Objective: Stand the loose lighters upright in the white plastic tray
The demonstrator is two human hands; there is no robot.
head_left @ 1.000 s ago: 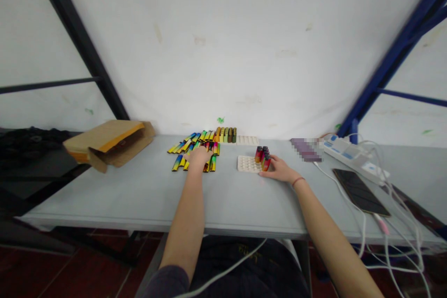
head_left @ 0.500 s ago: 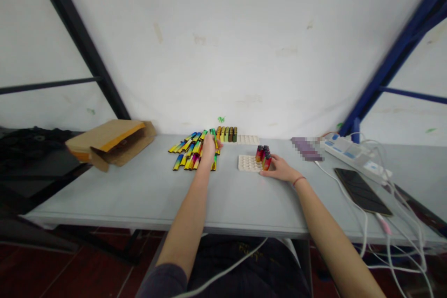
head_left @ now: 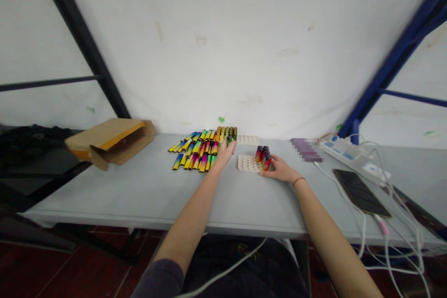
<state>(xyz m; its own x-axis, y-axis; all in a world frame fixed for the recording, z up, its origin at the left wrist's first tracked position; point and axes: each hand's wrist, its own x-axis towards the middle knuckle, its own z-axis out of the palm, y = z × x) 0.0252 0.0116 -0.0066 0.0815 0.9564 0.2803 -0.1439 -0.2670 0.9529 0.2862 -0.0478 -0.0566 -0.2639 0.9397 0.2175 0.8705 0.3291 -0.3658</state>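
A pile of rainbow-coloured lighters lies flat on the grey table. My left hand is closed on one lighter, lifted just right of the pile, between it and a white holed tray. Several lighters stand upright in the tray's right end. My right hand rests against the tray's right edge, fingers curled beside the standing lighters. A second white tray with a row of upright lighters sits further back by the wall.
An open cardboard box lies at the table's left. At the right are a power strip, a dark phone and white cables. Black and blue frame bars rise at either side.
My left hand picked a lighter out of the pile and carried it right, toward the holed tray. My right hand stayed by the tray.
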